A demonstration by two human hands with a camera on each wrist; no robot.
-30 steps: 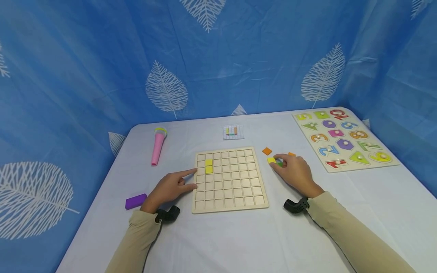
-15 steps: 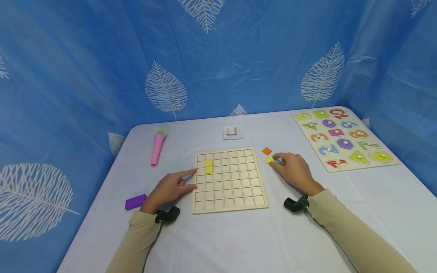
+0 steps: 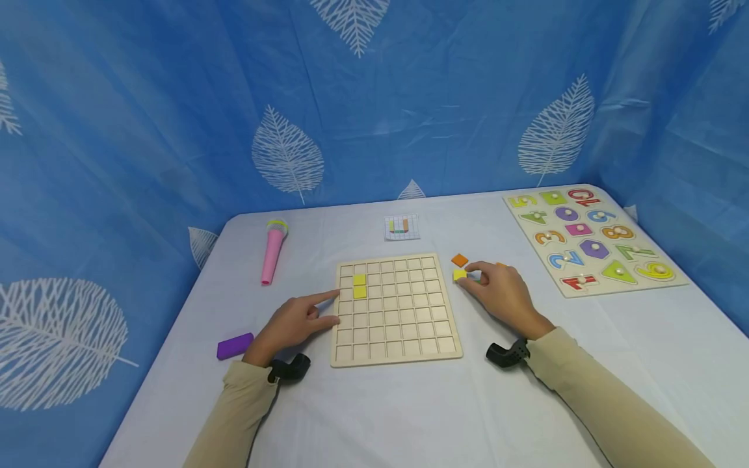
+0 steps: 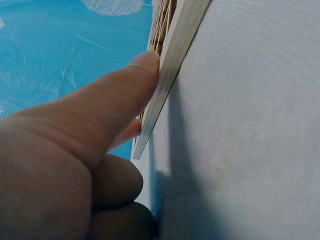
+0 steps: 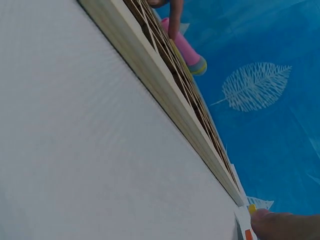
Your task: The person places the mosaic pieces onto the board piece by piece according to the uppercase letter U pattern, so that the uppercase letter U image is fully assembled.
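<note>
A wooden grid board [image 3: 398, 331] lies mid-table, with two yellow square tiles [image 3: 359, 286] one behind the other in its upper left cells. My left hand [image 3: 292, 322] rests at the board's left edge; index fingertip and thumb touch the rim, the other fingers folded. In the left wrist view the thumb presses on the board's edge [image 4: 175, 60]. Right of the board, my right hand [image 3: 503, 292] pinches a yellow tile [image 3: 459, 276] between thumb and index finger. An orange tile [image 3: 459, 260] lies just behind it. Green and orange tiles show partly, mostly hidden by the right hand.
A small card [image 3: 401, 227] with a coloured U pattern lies behind the board. A pink toy microphone [image 3: 272, 253] and a purple block [image 3: 235, 346] are on the left. A number-and-shape puzzle board [image 3: 593, 276] occupies the far right. Blue leaf-print cloth hangs behind.
My right hand has shifted slightly left, bringing the pinched yellow tile a little nearer the board. The left hand stays at the board's edge.
</note>
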